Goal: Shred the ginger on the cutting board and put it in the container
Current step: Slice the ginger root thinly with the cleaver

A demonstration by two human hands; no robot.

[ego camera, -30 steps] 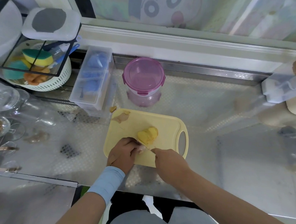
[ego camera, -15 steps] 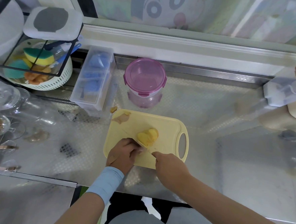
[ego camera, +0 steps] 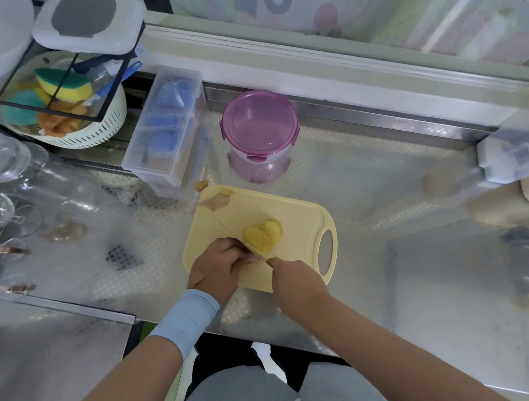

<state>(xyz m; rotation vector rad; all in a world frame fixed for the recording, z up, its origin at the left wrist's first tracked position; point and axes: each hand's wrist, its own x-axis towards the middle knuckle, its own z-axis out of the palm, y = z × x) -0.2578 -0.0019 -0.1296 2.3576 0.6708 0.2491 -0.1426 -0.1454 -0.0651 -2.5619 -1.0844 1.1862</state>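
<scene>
Cutting board (ego camera: 300,213) bears ginger slices (ego camera: 262,235) just beyond knife (ego camera: 255,251) clenched in right grip (ego camera: 295,284); left grip (ego camera: 218,267) clasps a ginger piece (ego camera: 251,258).

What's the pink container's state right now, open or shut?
Shut. The pink container stands upright behind the cutting board, its translucent lid seated on the rim, clips apparently down.

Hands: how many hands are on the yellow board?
2. The left hand holds ginger down at the cutting board's near edge; the right hand grips the knife just beside it.
</scene>
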